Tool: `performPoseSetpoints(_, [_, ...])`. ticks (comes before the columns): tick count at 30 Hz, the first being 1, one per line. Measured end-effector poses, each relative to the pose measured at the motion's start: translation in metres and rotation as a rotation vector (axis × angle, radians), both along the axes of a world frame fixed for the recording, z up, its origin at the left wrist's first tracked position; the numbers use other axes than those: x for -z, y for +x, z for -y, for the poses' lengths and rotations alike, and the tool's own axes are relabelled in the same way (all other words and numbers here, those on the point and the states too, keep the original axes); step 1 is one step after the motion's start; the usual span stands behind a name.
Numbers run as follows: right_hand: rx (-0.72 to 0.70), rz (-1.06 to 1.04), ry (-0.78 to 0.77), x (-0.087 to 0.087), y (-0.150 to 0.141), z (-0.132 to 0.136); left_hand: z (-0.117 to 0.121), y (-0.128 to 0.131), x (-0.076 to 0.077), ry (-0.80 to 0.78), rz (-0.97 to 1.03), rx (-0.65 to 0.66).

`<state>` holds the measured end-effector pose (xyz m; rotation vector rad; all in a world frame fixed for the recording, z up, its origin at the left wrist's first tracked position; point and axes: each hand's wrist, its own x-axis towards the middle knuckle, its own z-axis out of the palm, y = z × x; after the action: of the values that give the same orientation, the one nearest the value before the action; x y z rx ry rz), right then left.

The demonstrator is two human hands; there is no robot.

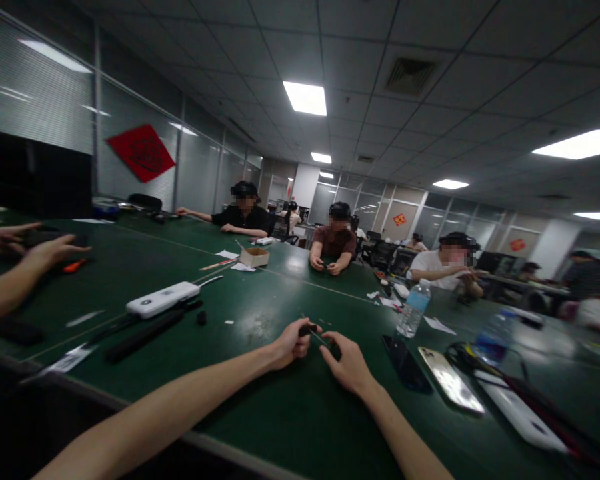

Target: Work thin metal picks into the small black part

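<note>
Right, head view: at the dial's centre my left hand (291,345) pinches a small dark piece (307,329) over the green table (290,427), with a thin rod (321,339) angling toward four o'clock. My right hand (349,363) is just beside it, thumb and fingers narrowly parted; whether they touch the rod, I can't tell. So the picking-up looks done, I'd judge, and the two-handed fiddling under way; how much is left doesn't show. Clear bottle (414,310) past two o'clock, cardboard box (254,257) at eleven, both well apart from me.
</note>
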<state>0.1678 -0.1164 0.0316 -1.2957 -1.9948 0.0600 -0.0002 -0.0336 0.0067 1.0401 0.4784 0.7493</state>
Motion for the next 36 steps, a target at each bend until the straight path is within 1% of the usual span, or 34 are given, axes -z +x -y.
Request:
performPoseSetpoints(8, [-0.048,0.014,-0.018,0.000,-0.003,0.001,0.003,0.000,-0.005,-0.006,-0.022,-0.041])
performPoseSetpoints(13, [-0.066,0.015,-0.026,-0.001,-0.003,0.002,-0.001,0.000,-0.001,-0.003,0.004,-0.042])
performPoseSetpoints(19, [-0.071,0.027,-0.055,-0.001,-0.003,0.004,-0.005,-0.001,0.004,-0.013,0.060,-0.006])
performPoseSetpoints(26, [-0.106,0.059,-0.057,0.000,-0.004,0.005,-0.004,0.000,0.004,-0.041,0.056,-0.034])
performPoseSetpoints(30, [-0.114,0.079,-0.067,0.002,-0.005,0.004,-0.006,0.001,0.005,-0.060,0.058,-0.011])
performPoseSetpoints(36, [-0.132,0.087,-0.077,0.001,-0.007,0.005,-0.007,0.001,0.008,-0.027,0.053,0.009])
